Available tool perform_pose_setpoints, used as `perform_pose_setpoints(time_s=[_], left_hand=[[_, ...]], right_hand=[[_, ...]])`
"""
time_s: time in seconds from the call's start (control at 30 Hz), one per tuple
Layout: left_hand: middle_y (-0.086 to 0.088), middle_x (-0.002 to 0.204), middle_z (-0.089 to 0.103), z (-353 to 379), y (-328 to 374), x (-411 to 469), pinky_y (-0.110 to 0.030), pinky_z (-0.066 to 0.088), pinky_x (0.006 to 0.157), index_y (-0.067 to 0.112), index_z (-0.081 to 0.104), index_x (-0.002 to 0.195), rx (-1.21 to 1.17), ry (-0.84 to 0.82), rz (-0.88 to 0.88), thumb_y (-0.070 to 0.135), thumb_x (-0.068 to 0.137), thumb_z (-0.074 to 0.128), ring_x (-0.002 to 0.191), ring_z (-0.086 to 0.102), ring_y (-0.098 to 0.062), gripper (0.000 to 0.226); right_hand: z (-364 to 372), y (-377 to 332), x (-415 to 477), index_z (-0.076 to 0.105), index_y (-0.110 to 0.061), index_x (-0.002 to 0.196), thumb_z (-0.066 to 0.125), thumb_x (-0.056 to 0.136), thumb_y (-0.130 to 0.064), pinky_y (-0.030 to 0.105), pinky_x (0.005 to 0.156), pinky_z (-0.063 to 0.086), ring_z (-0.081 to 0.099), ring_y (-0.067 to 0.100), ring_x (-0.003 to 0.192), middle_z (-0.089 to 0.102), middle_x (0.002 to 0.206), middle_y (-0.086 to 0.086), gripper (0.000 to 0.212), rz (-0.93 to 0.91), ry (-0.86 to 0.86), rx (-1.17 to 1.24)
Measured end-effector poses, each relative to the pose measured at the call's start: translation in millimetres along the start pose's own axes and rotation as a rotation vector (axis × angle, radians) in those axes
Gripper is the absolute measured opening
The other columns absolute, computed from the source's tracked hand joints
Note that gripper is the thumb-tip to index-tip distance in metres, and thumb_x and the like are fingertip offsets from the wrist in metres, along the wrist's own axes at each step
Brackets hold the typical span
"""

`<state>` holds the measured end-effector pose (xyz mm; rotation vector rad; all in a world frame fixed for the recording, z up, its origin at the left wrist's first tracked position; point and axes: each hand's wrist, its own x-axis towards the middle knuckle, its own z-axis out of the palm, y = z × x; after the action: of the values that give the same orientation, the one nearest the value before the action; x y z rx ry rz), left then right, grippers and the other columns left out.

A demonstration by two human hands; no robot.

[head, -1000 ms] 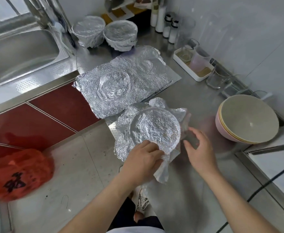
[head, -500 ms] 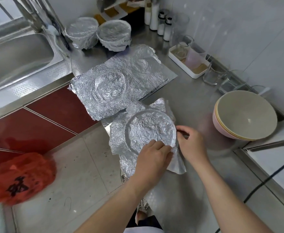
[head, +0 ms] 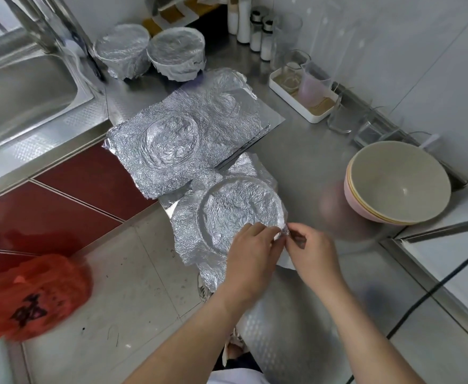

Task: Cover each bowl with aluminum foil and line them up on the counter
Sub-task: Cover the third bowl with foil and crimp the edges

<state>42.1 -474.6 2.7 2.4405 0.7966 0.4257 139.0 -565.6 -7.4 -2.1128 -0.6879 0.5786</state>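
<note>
Both hands met at the near right rim of the foil-draped bowl [head: 238, 209]. The left hand [head: 251, 253] had its fingers curled down over the rim, pinching the foil's edge. The right hand [head: 314, 253] nipped the same fold between thumb and forefinger, its other fingers tucked loosely under. The bowl's wall was hidden; only its round rim showed as a ridge pressed through the crinkled, dull-silver sheet.

The sheet's loose skirt flared out unevenly to the left of that bowl and hung past the edge of the steel counter [head: 305, 151]. Just behind the bowl lay flat foil sheets [head: 221, 126], wrinkled, with a round bowl print stamped in them. Further behind, two covered bowls [head: 122, 55] stood side by side, touching, their foil crimped tight.

To the right of the bowl, across a bare stretch of brushed steel, sat a stack of uncovered bowls [head: 399, 187], smooth and matte, grey over pink. Far left of the bowl was the sink [head: 19, 92]; below left, a red plastic bag [head: 30, 297].
</note>
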Motion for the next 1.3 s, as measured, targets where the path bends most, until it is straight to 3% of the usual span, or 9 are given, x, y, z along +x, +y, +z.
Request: perform_pose_setpoints(time_s=[0.3,0.37,0.47,0.6,0.67,0.83,1.0,1.13,1.3], left_hand=[[0.000,0.079,0.062,-9,2,4,-0.034,0.046,0.070,0.017,0.073,0.096,-0.067,-0.051,0.007,0.039,0.088,0.055,0.078,0.057,-0.022,0.030],[-0.002,0.090,0.068,-22,-7,6,-0.030,0.046,0.075,0.014,0.074,0.100,-0.027,0.030,0.059,0.040,0.087,0.056,0.086,0.058,-0.022,0.034],[-0.006,0.121,0.063,-49,-38,19,-0.031,0.040,0.091,0.015,0.069,0.115,0.017,0.138,-0.127,0.030,0.091,0.062,0.114,0.052,-0.026,0.030],[-0.011,0.150,0.038,-54,-65,32,-0.045,0.030,0.110,0.014,0.053,0.137,0.064,0.021,-0.244,0.020,0.096,0.056,0.139,0.031,-0.031,0.042],[-0.009,0.155,0.031,-48,-68,31,-0.038,0.022,0.115,0.014,0.050,0.139,0.025,-0.030,-0.249,0.021,0.098,0.053,0.144,0.024,-0.027,0.042],[-0.016,0.147,0.039,-42,-65,20,-0.041,0.031,0.109,0.010,0.054,0.130,0.029,0.047,-0.288,0.014,0.095,0.054,0.137,0.033,-0.031,0.036],[-0.013,0.112,0.052,-47,-59,4,-0.038,0.039,0.078,0.012,0.057,0.116,0.240,0.072,-0.267,0.023,0.085,0.055,0.100,0.049,-0.032,0.033],[-0.012,0.123,0.049,-51,-59,-5,-0.045,0.041,0.090,0.016,0.054,0.119,0.363,0.113,-0.281,0.036,0.085,0.055,0.110,0.046,-0.031,0.040],[-0.019,0.152,0.032,-37,-62,-3,-0.048,0.022,0.116,0.014,0.049,0.137,0.203,0.057,-0.124,0.036,0.093,0.046,0.142,0.025,-0.036,0.049]], right_hand=[[9,0,3,0.074,-0.017,0.089,0.063,0.081,0.004,0.042,0.078,0.057,0.070,0.011,0.077,0.074,0.080,-0.005,0.025,0.114,0.075,0.203],[7,-1,3,0.072,-0.023,0.092,0.065,0.085,-0.003,0.037,0.080,0.056,0.069,0.009,0.080,0.073,0.083,-0.008,0.023,0.114,0.025,0.238],[3,1,2,0.067,-0.032,0.099,0.068,0.085,-0.014,0.032,0.086,0.053,0.067,0.006,0.090,0.072,0.093,-0.013,0.023,0.143,-0.102,0.254],[10,1,-3,0.069,-0.026,0.092,0.070,0.082,-0.014,0.039,0.079,0.053,0.067,0.012,0.081,0.072,0.083,-0.010,0.016,0.202,-0.059,0.180],[16,-7,-6,0.069,-0.019,0.085,0.069,0.082,-0.013,0.038,0.074,0.051,0.066,0.018,0.076,0.071,0.076,-0.005,0.007,0.202,0.021,0.127],[26,-17,-3,0.067,-0.023,0.074,0.065,0.082,-0.007,0.040,0.070,0.053,0.065,0.022,0.070,0.069,0.068,-0.006,0.018,0.256,0.214,0.118],[31,-22,10,0.064,-0.034,0.065,0.059,0.083,-0.007,0.045,0.071,0.055,0.066,0.023,0.072,0.070,0.070,-0.006,0.032,0.352,0.285,0.264],[26,-29,19,0.066,-0.026,0.073,0.046,0.080,-0.017,0.040,0.074,0.049,0.058,0.016,0.071,0.066,0.071,-0.008,0.022,0.330,0.242,0.360],[31,-34,10,0.062,-0.013,0.119,0.040,0.101,-0.018,0.033,0.095,0.045,0.060,0.015,0.108,0.067,0.115,0.001,0.029,0.183,0.117,0.313]])
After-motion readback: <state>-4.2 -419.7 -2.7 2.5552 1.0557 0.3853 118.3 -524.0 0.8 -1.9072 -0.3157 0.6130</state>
